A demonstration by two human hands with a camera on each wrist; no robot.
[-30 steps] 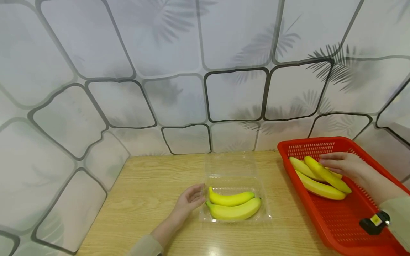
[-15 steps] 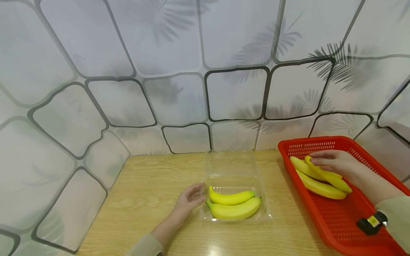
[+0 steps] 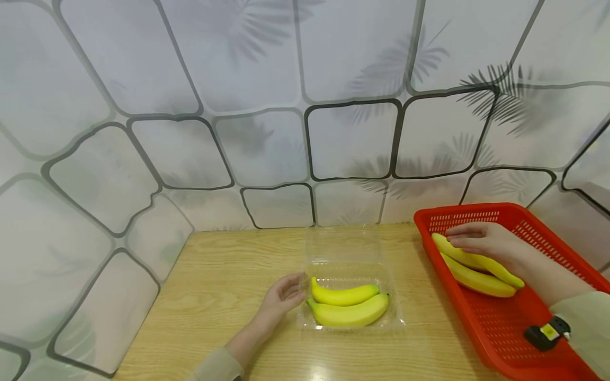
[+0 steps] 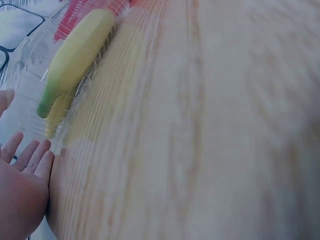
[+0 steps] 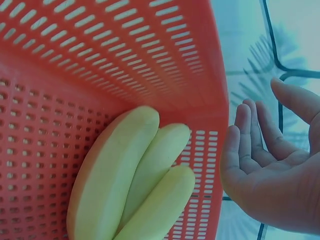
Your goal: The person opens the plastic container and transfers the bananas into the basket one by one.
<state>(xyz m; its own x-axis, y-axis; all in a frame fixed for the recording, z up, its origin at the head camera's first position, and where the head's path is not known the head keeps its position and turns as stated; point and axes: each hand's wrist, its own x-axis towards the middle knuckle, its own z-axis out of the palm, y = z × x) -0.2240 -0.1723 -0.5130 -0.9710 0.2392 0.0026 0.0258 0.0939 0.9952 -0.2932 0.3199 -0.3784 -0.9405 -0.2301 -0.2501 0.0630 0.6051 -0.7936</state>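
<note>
My left hand [image 3: 282,297] lies at the left side of a clear plastic clamshell box [image 3: 399,319], fingers loosely bent and holding nothing. Two yellow bananas side by side fill the box's tray, a smaller one [image 3: 344,296] behind and a larger one [image 3: 351,312] in front. Over the far end of a red plastic basket [image 3: 486,344] hovers my right hand [image 3: 488,242], its fingers extended above the bananas there. The right wrist view has three bananas [image 5: 112,175] leaning together in the basket, with that hand apart from them; in the head view it hides part of them.
The clamshell's transparent lid [image 3: 343,244] is folded back toward the patterned wall [image 3: 267,148]. Both containers stand on a wooden table [image 3: 224,275]. The basket's raised, slotted sides surround the bananas on the right.
My right hand has moved left across the basket, from the right side of the bananas to above their far ends. The left hand and the boxed bananas have stayed in place.
</note>
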